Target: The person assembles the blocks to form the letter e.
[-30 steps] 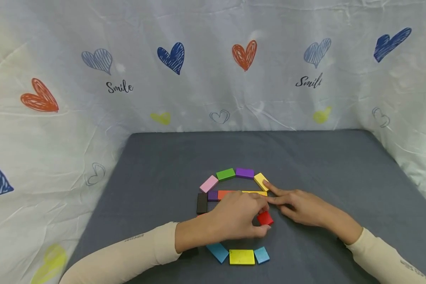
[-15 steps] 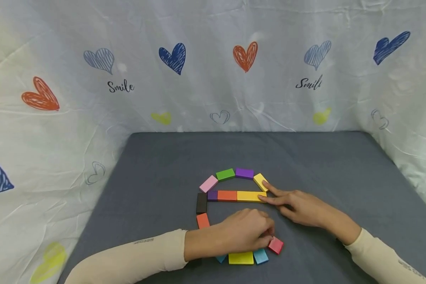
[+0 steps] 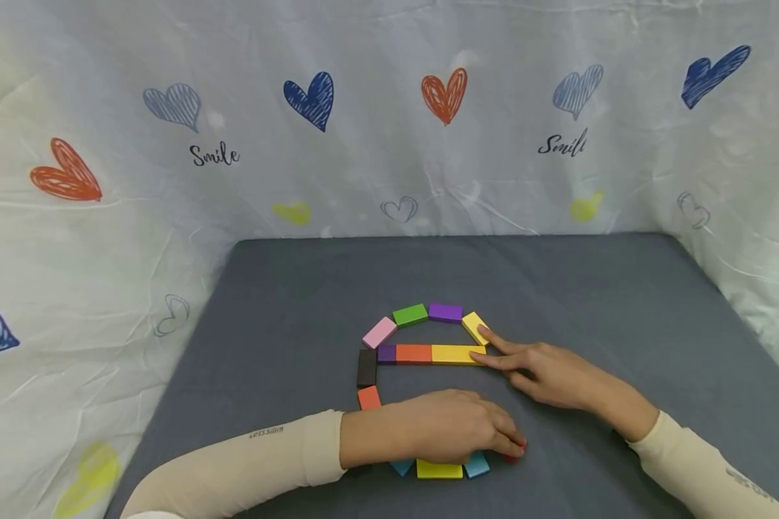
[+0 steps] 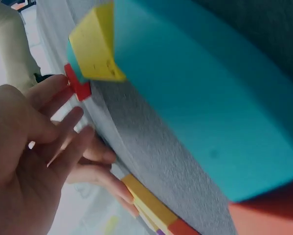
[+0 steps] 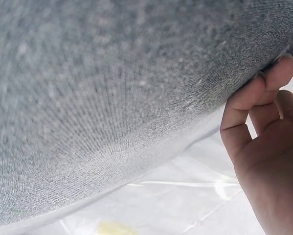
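Observation:
In the head view, my left hand (image 3: 451,429) reaches across the lower part of an outline of coloured blocks. Its fingertips hold a small red block (image 3: 511,458) at the outline's lower right end; the left wrist view shows this red block (image 4: 81,89) beside a blue one. My right hand (image 3: 539,371) rests two extended fingers on a slanted yellow block (image 3: 472,324) and on the yellow block (image 3: 451,354) ending the middle row. My left hand and forearm hide some of the lower blocks.
Pink (image 3: 379,332), green (image 3: 410,315) and purple (image 3: 445,313) blocks curve along the top. A black block (image 3: 366,368) and an orange block (image 3: 368,398) stand on the left side. Yellow (image 3: 439,469) and blue (image 3: 477,465) blocks lie along the bottom, on a grey cloth-covered table (image 3: 285,303).
My left hand carries the red block from below the middle row down and rightward to the table beside the lower blue block. My right hand stays at the yellow blocks.

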The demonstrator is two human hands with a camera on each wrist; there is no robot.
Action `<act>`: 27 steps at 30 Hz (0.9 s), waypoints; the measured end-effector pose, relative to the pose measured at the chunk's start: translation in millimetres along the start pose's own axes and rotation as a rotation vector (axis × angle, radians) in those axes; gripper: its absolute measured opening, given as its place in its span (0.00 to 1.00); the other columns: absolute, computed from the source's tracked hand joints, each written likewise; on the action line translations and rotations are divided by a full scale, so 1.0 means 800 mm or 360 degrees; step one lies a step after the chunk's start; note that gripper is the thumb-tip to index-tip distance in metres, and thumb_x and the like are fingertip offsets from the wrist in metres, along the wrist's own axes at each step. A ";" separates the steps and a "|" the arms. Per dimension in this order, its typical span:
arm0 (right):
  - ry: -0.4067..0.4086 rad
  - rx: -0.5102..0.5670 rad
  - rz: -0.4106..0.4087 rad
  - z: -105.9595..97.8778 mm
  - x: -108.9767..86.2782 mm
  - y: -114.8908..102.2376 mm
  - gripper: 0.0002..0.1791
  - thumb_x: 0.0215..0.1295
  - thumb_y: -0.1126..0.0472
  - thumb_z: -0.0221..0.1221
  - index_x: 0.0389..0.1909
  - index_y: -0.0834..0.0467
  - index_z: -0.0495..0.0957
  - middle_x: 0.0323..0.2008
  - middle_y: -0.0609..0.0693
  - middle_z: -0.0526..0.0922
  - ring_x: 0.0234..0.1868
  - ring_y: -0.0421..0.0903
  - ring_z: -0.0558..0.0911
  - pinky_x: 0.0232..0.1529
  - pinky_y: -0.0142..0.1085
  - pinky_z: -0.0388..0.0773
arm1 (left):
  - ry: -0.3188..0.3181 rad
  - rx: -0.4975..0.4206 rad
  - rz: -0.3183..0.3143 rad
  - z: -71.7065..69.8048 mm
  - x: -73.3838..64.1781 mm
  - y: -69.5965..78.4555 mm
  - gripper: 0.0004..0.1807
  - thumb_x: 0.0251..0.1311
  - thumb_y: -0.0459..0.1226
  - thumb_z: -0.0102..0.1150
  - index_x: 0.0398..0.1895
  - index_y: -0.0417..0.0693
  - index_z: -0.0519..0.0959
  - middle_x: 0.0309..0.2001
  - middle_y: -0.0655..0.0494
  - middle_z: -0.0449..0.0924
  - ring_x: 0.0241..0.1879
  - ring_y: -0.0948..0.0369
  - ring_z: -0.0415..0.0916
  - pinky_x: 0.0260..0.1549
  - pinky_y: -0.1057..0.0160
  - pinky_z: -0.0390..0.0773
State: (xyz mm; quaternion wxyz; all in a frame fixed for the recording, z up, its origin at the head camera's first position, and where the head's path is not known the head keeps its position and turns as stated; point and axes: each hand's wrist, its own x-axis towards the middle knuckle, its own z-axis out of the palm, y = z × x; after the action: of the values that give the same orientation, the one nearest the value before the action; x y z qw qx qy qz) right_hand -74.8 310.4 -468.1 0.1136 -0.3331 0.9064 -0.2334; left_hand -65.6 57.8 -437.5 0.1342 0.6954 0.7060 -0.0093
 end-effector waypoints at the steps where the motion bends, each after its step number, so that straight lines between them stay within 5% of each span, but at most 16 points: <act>1: -0.0002 0.0009 0.0003 0.000 0.000 0.000 0.31 0.80 0.65 0.57 0.79 0.42 0.68 0.84 0.53 0.54 0.41 0.38 0.83 0.38 0.31 0.73 | -0.0005 -0.0001 -0.0010 0.001 -0.001 0.000 0.28 0.78 0.34 0.57 0.76 0.69 0.74 0.73 0.79 0.69 0.73 0.80 0.59 0.65 0.73 0.68; 7: -0.0013 0.0042 0.0037 -0.001 0.001 -0.001 0.32 0.79 0.66 0.57 0.79 0.42 0.69 0.84 0.52 0.54 0.22 0.31 0.63 0.27 0.29 0.67 | -0.0002 0.0059 -0.0010 0.001 -0.005 -0.004 0.25 0.81 0.37 0.54 0.75 0.70 0.75 0.73 0.79 0.69 0.73 0.77 0.63 0.66 0.71 0.69; 27: -0.0008 0.0020 0.0050 -0.001 0.002 -0.003 0.33 0.78 0.66 0.58 0.79 0.41 0.69 0.84 0.52 0.55 0.20 0.30 0.60 0.26 0.29 0.67 | -0.0032 0.0147 -0.0046 -0.002 -0.021 -0.006 0.22 0.79 0.42 0.57 0.72 0.73 0.77 0.69 0.77 0.72 0.68 0.72 0.67 0.59 0.69 0.71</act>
State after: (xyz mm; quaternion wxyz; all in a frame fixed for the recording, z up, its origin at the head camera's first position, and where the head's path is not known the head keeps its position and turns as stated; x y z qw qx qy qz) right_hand -75.4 308.1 -466.4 0.1217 -0.3187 0.9098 -0.2363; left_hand -70.5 41.7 -433.8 0.1088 0.6904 0.7134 -0.0508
